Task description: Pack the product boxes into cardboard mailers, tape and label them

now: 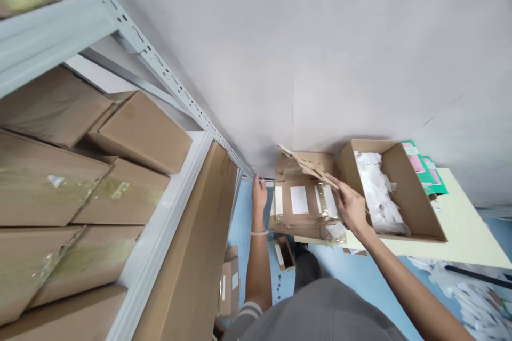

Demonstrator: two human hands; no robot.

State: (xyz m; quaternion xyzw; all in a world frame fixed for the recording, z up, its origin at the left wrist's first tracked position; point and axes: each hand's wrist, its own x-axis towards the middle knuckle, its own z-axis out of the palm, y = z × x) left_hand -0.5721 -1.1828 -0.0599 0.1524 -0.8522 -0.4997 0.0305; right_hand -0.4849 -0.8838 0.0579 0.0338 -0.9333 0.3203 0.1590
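Observation:
My right hand (352,205) grips one end of a flattened piece of cardboard (310,166), which is tilted and seen nearly edge-on. Below it, a stack of flattened cardboard boxes (288,218) with white labels and clear tape lies at the table's left end. My left hand (259,195) is held out beside the shelf post, left of that stack. Its fingers are apart and nothing shows in them. Whether its fingertips touch the post is hard to tell.
An open carton (420,213) of crumpled white paper stands on the pale yellow table (468,229), beside green-and-pink packets (426,170). At left, a metal rack (168,77) holds several taped cartons (144,128). Small boxes (285,253) and white scraps (476,298) lie on the blue floor.

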